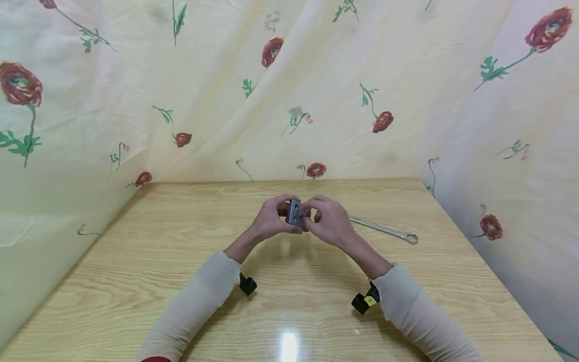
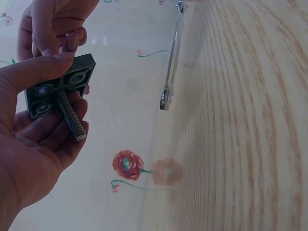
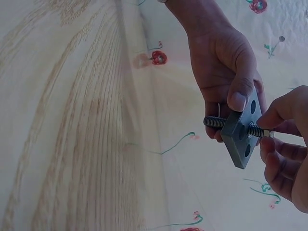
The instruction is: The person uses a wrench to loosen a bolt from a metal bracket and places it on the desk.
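Note:
A dark grey rectangular plate with several round holes (image 3: pixel 235 143) is held up above the table, gripped at its edges between the thumb and fingers of my left hand (image 1: pixel 269 218). Through its middle runs a threaded bolt (image 2: pixel 71 118), whose long end sticks out on the left hand's side. On the other side, my right hand (image 1: pixel 332 221) pinches the bolt's head end with thumb and fingertips, as the right wrist view shows. A short stretch of thread is visible between the plate and the head. In the head view the right fingers partly hide the bolt.
A silver wrench (image 1: pixel 384 230) lies on the wooden table (image 1: pixel 158 241) to the right, behind the right forearm. Floral cloth (image 1: pixel 217 100) hangs along the back and both sides. Black cameras (image 1: pixel 247 285) sit under the wrists.

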A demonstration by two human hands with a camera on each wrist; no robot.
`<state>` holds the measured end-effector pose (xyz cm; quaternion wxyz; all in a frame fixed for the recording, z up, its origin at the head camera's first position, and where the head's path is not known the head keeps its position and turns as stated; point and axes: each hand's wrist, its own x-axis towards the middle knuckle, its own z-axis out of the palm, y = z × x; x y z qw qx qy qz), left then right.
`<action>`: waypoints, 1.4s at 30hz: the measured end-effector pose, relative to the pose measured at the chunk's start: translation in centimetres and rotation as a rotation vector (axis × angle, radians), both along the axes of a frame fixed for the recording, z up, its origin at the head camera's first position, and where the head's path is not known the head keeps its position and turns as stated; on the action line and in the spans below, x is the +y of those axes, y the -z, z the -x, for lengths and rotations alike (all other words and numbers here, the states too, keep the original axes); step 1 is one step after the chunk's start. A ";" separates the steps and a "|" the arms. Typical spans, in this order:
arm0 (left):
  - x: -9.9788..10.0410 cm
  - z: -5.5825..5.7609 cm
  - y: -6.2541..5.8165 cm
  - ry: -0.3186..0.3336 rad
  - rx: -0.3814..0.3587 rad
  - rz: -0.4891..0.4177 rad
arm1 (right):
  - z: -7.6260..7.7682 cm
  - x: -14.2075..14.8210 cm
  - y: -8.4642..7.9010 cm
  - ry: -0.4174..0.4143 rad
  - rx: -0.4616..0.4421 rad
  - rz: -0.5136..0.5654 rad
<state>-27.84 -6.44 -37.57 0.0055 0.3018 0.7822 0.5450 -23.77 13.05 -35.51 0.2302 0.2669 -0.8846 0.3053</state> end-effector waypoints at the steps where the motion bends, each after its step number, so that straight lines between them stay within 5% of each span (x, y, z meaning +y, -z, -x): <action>1: 0.1 0.1 0.0 0.000 0.002 -0.001 | 0.1 0.1 0.0 -0.009 0.009 0.000; 10: 0.5 0.5 0.1 -0.010 -0.007 -0.003 | 0.8 0.5 0.1 -0.045 0.006 -0.005; 22: 0.7 0.7 0.4 -0.015 -0.007 0.000 | 1.0 0.6 0.2 0.123 -0.134 -0.023; 42: 0.1 -0.2 0.3 -0.005 -0.002 0.001 | -0.4 -0.2 0.4 0.050 -0.015 0.024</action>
